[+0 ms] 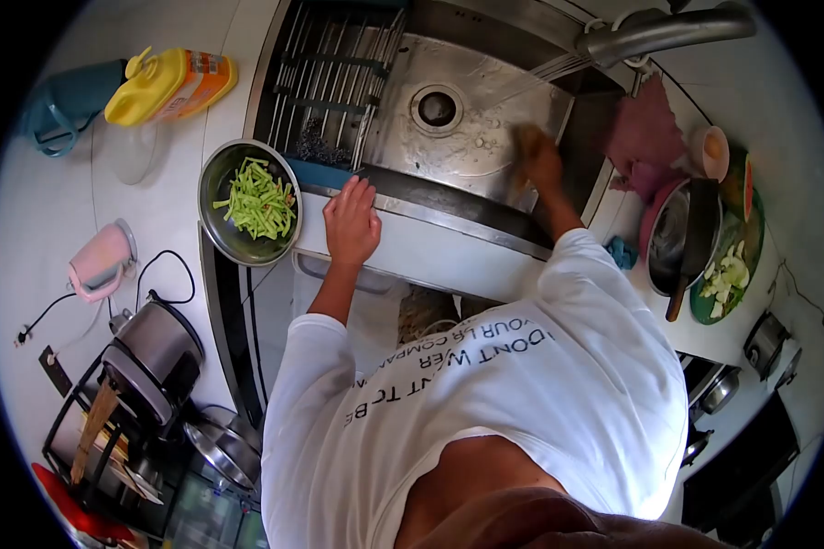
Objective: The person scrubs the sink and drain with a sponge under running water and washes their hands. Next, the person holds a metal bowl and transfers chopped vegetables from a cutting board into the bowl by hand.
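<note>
My right hand (542,160) is inside the metal sink (485,82), over the right part of its basin, and is smeared by motion. A brownish blur lies at its fingers; whether that is a held thing, I cannot tell. Water streams from the faucet (668,35) into the basin, left of this hand. My left hand (351,222) rests on the sink's front edge, fingers slightly bent and holding nothing visible. Just left of it stands a metal bowl (212,236) of cut green beans (258,203). A drying rack (325,82) covers the sink's left side.
A yellow jug (169,87), a teal pitcher (69,105), a pink cup (103,261) and a rice cooker (156,352) stand left. On the right are a pink cloth (650,128), a pan (700,229) and a green plate (755,242) with pale cut vegetables (728,276).
</note>
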Demonstrator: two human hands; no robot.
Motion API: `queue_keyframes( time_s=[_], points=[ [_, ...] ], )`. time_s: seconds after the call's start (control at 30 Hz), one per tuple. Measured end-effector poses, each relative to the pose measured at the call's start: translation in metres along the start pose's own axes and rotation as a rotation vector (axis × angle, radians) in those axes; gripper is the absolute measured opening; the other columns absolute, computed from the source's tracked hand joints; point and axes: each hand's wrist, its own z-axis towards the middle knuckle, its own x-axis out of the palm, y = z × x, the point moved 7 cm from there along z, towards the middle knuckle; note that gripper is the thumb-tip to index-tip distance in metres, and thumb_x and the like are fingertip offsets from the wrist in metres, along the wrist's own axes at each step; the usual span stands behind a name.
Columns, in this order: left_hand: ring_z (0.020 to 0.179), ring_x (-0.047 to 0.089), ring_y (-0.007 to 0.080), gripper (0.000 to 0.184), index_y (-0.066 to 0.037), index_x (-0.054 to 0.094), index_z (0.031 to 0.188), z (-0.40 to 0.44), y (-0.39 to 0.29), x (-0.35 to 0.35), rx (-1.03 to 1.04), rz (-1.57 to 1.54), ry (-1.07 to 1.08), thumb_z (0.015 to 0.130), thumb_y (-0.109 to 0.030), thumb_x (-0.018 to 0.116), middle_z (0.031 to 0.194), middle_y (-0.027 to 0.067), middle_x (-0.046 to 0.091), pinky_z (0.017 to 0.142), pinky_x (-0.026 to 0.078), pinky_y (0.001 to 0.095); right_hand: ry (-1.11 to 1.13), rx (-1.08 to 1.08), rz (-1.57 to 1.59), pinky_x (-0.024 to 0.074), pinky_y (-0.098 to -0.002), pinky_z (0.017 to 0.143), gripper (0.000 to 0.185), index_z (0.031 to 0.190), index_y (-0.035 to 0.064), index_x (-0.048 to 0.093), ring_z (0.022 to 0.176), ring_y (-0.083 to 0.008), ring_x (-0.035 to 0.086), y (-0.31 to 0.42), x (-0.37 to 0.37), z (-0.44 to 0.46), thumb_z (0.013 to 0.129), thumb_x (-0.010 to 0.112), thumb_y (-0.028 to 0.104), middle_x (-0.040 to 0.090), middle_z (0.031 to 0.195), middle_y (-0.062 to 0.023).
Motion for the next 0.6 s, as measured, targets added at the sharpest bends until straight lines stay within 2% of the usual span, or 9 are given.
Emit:
queue_keyframes(
  time_s=[0.03,0.1,0.17,0.23,0.37,0.43,0.53,0.57,0.6],
  points=[
    [0.122,0.039,0.0225,0.041,-0.009,0.048,0.112,0.0,-0.001,-0.001,-0.002,-0.002,0.003,0.071,-0.006,0.053,0.12,0.0071,0.05,0.093,0.029,0.0398,0.175,0.205,-0.07,0.0449,-0.0408,0.081,0.038,0.11,0.0058,0.048,0.095,-0.0362,0.055,-0.036,0.021,-0.013,0.076,0.053,0.024,0.054,0.106,-0.0208],
    [0.122,0.04,0.0224,0.042,-0.009,0.048,0.112,0.002,-0.001,-0.001,0.004,-0.009,-0.015,0.07,-0.006,0.053,0.12,0.0069,0.05,0.093,0.029,0.0399,0.337,-0.286,-0.247,0.047,-0.0419,0.078,0.034,0.107,0.0045,0.05,0.094,-0.0373,0.056,-0.04,0.079,-0.041,0.076,0.051,0.018,0.055,0.106,-0.0222],
    [0.122,0.04,0.0224,0.043,-0.009,0.048,0.112,-0.001,0.001,0.0,0.012,-0.009,-0.037,0.07,-0.005,0.054,0.12,0.0069,0.05,0.093,0.029,0.0399,0.24,-0.138,-0.171,0.048,-0.0431,0.075,0.029,0.102,0.0036,0.054,0.092,-0.0373,0.057,0.011,0.098,-0.044,0.076,0.048,0.014,0.058,0.101,-0.0228],
    [0.122,0.04,0.0223,0.043,-0.009,0.048,0.112,-0.001,0.002,-0.001,-0.001,-0.017,-0.028,0.069,-0.005,0.054,0.12,0.0068,0.05,0.092,0.029,0.0398,0.503,0.016,-0.18,0.0475,-0.0431,0.077,0.031,0.1,0.0034,0.054,0.093,-0.0362,0.057,0.055,0.138,-0.024,0.073,0.054,0.018,0.059,0.097,-0.0223],
    [0.121,0.04,0.022,0.042,-0.009,0.048,0.111,0.0,0.003,0.001,-0.011,-0.017,-0.011,0.069,-0.005,0.054,0.12,0.0068,0.05,0.092,0.029,0.0398,0.202,-0.027,0.177,0.0454,-0.0391,0.081,0.048,0.103,0.0035,0.051,0.094,-0.0352,0.057,0.114,0.141,0.024,0.062,0.067,0.023,0.059,0.096,-0.0216],
    [0.121,0.041,0.0201,0.041,-0.008,0.05,0.11,0.002,0.003,-0.001,-0.015,-0.009,-0.004,0.069,-0.006,0.055,0.119,0.0056,0.051,0.092,0.03,0.0389,-0.001,0.043,0.363,0.0453,-0.0382,0.078,0.041,0.096,0.0049,0.048,0.088,-0.0344,0.059,0.116,0.09,0.028,0.063,0.067,0.019,0.06,0.088,-0.0186],
    [0.12,0.041,0.019,0.041,-0.008,0.051,0.109,0.002,0.003,-0.004,-0.005,-0.014,-0.006,0.069,-0.007,0.056,0.119,0.0049,0.051,0.091,0.031,0.0384,-0.164,0.092,0.391,0.0466,-0.0378,0.076,0.043,0.106,0.0014,0.05,0.085,-0.0327,0.059,0.056,0.025,0.031,0.068,0.063,0.018,0.061,0.091,-0.0176],
    [0.12,0.041,0.019,0.041,-0.008,0.051,0.109,0.002,0.004,-0.004,-0.007,-0.015,-0.015,0.069,-0.007,0.056,0.119,0.0049,0.051,0.091,0.031,0.0383,-0.516,-0.228,0.153,0.0472,-0.0337,0.065,0.031,0.098,0.0013,0.051,0.07,-0.0272,0.06,0.008,0.021,0.037,0.073,0.061,0.018,0.061,0.076,-0.0134],
    [0.12,0.041,0.0188,0.041,-0.009,0.051,0.109,0.001,0.006,-0.003,-0.005,-0.021,-0.02,0.069,-0.008,0.057,0.119,0.0047,0.051,0.091,0.031,0.0382,-0.56,-0.067,0.108,0.0467,-0.035,0.068,0.033,0.099,0.0004,0.053,0.075,-0.0284,0.06,-0.036,0.023,0.041,0.075,0.061,0.021,0.061,0.084,-0.0158]
  ],
)
